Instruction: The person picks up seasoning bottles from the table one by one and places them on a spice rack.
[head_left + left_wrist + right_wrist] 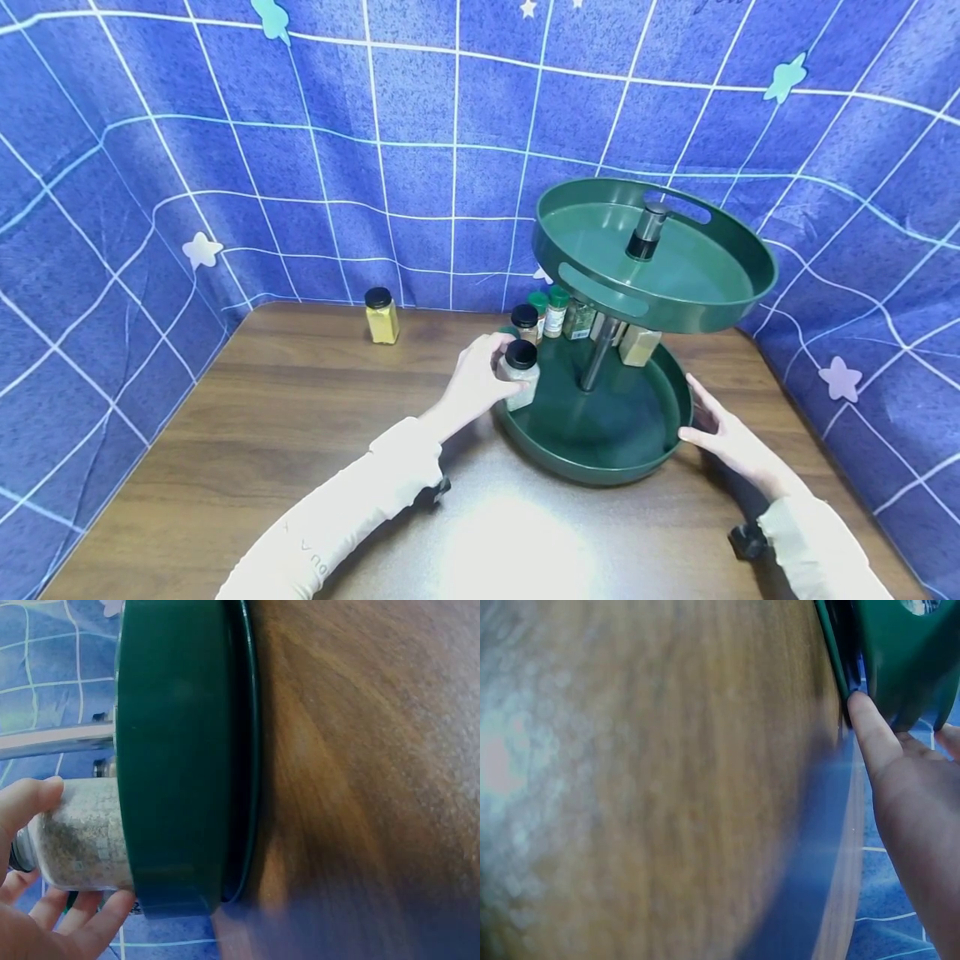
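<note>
My left hand [476, 383] grips a clear jar [522, 387] with a black lid, thumb on one side and fingers on the other. Pale, speckled seasoning fills the jar [84, 832] in the left wrist view, and its base is hidden behind the wall of the lower green tray [176, 765]. This tray belongs to a two-tier green stand [600, 475] with a metal post. At the tray's right side, my right hand [723, 433] rests its thumb and straight fingers against the outer wall. The right wrist view shows its thumb [871, 727] at the tray's lower edge.
Several spice jars line the lower tray's back, among them a green-capped jar [556, 312] and a tan box-like container [639, 345]. The upper tray [697, 250] overhangs them. A yellow-filled jar [382, 318] stands on the wooden table [300, 400] at back left, before a blue cloth [412, 167].
</note>
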`<state>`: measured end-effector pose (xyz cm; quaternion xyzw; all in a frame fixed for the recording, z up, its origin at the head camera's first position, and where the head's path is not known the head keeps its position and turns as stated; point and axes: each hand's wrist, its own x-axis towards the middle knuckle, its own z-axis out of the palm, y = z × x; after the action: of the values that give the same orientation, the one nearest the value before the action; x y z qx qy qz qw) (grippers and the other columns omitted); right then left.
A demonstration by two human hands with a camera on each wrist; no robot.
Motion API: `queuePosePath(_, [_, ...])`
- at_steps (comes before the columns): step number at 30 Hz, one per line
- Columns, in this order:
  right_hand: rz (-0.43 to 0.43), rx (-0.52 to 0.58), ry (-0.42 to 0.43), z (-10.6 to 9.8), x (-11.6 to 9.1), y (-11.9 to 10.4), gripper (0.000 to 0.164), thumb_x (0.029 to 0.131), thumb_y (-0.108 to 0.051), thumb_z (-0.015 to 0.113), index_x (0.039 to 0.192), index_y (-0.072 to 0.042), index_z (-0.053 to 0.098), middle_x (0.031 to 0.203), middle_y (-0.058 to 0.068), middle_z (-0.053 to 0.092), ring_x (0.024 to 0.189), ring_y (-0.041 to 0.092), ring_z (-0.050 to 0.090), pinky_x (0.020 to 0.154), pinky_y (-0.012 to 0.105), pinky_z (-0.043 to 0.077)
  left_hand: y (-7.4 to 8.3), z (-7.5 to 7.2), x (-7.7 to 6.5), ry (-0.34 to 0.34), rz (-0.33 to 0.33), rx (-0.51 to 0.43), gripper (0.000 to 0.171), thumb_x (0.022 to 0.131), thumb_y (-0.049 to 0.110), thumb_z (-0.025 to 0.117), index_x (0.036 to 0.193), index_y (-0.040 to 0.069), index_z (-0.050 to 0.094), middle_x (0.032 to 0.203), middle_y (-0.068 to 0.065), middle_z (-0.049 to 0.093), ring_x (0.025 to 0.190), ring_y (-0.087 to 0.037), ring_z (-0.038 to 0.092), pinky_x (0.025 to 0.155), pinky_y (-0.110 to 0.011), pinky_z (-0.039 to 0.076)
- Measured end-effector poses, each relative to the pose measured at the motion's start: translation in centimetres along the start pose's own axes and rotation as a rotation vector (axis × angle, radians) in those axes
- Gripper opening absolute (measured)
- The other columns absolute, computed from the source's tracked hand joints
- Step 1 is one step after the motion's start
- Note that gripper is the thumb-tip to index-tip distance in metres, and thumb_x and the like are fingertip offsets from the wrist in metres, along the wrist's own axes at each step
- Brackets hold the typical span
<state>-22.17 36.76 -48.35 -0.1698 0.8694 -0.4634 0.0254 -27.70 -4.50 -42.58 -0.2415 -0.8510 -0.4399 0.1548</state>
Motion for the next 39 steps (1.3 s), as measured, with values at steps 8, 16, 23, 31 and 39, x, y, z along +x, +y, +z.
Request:
queuePosePath(8, [0.004, -0.018, 0.004, 0.06, 0.03, -0.34, 0.080, 0.092, -0.011, 0.060, 0.153, -0.017, 0.007, 0.149, 0.031, 0.021, 0.131, 0.024, 0.036, 0.090, 0.001, 0.030, -0.20, 0.22, -0.19, 0.019, 0.009, 0.018, 0.061, 0.063, 0.020, 0.087, 0.117, 0.009, 0.059, 0.103, -0.008, 0.061, 0.096, -0.019, 0.059, 0.081, -0.032, 0.050])
queuePosePath(16, [-0.020, -0.008, 0.006, 0.05, 0.07, -0.43, 0.080, 0.091, -0.008, 0.060, 0.152, -0.013, 0.008, 0.147, 0.034, 0.024, 0.122, -0.003, 0.039, 0.089, 0.001, 0.031, -0.33, 0.36, -0.26, -0.004, -0.023, -0.008, 0.062, 0.063, 0.018, 0.087, 0.118, 0.007, 0.059, 0.103, -0.009, 0.060, 0.095, -0.021, 0.060, 0.082, -0.032, 0.051])
queuePosePath(23, [0.003, -0.021, 0.000, 0.09, 0.18, -0.58, 0.081, 0.092, -0.009, 0.060, 0.152, -0.015, 0.006, 0.148, 0.033, 0.023, 0.125, 0.054, 0.031, 0.088, 0.000, 0.030, -0.56, 0.43, -0.31, 0.009, -0.027, 0.019, 0.062, 0.063, 0.019, 0.087, 0.117, 0.008, 0.059, 0.101, -0.008, 0.059, 0.092, -0.019, 0.059, 0.079, -0.031, 0.050])
queuePosePath(31, [-0.003, -0.022, -0.003, 0.08, 0.22, -0.51, 0.081, 0.092, -0.009, 0.060, 0.152, -0.014, 0.006, 0.148, 0.033, 0.022, 0.126, 0.052, 0.032, 0.088, 0.000, 0.030, -0.51, 0.23, -0.35, -0.010, -0.039, 0.012, 0.062, 0.064, 0.018, 0.087, 0.118, 0.008, 0.058, 0.102, -0.009, 0.059, 0.091, -0.019, 0.058, 0.077, -0.030, 0.049])
queuePosePath(39, [-0.022, 0.002, -0.002, 0.02, 0.15, -0.30, 0.081, 0.092, -0.008, 0.060, 0.152, -0.014, 0.007, 0.148, 0.033, 0.021, 0.117, -0.015, 0.035, 0.089, 0.001, 0.031, -0.71, 0.05, -0.29, -0.045, -0.033, -0.012, 0.064, 0.063, 0.018, 0.088, 0.116, 0.009, 0.055, 0.101, -0.008, 0.057, 0.089, -0.019, 0.057, 0.078, -0.032, 0.051])
